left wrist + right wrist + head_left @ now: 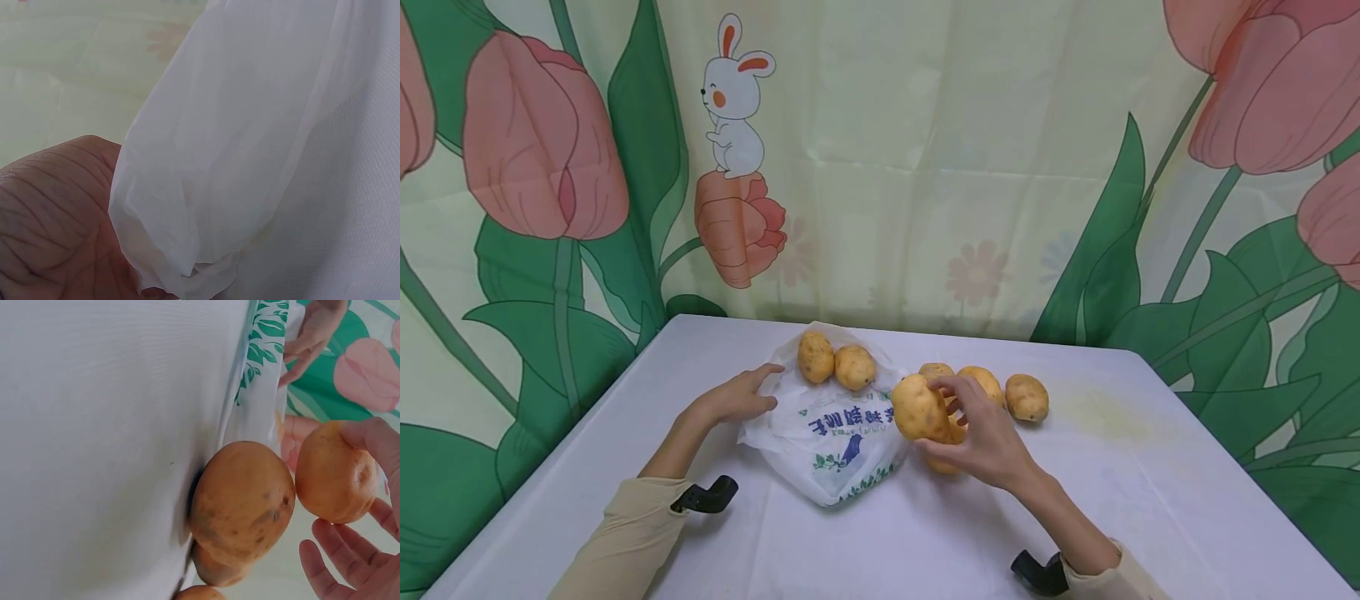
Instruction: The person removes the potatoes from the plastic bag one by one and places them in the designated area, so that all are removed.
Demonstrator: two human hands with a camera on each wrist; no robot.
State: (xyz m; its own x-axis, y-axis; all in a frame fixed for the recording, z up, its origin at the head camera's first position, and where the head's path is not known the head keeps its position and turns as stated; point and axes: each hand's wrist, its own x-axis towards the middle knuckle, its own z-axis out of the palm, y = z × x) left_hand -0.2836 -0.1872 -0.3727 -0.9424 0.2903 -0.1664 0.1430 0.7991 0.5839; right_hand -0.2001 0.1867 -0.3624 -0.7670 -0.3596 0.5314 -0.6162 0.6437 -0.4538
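Observation:
My right hand holds a yellow potato between thumb and fingers, raised over other potatoes near the bag's right side. In the right wrist view this potato sits against the thumb and fingertips. A white plastic bag with blue and green print lies on the table, its mouth toward the back. Two potatoes rest at its mouth. My left hand is at the bag's left edge, thumb and index finger apart. In the left wrist view, thin plastic hides the fingertips beside the palm.
Several loose potatoes lie right of the bag, partly behind my right hand; one potato is farthest right. A white cloth covers the table. Behind its far edge hangs a curtain printed with tulips and a rabbit.

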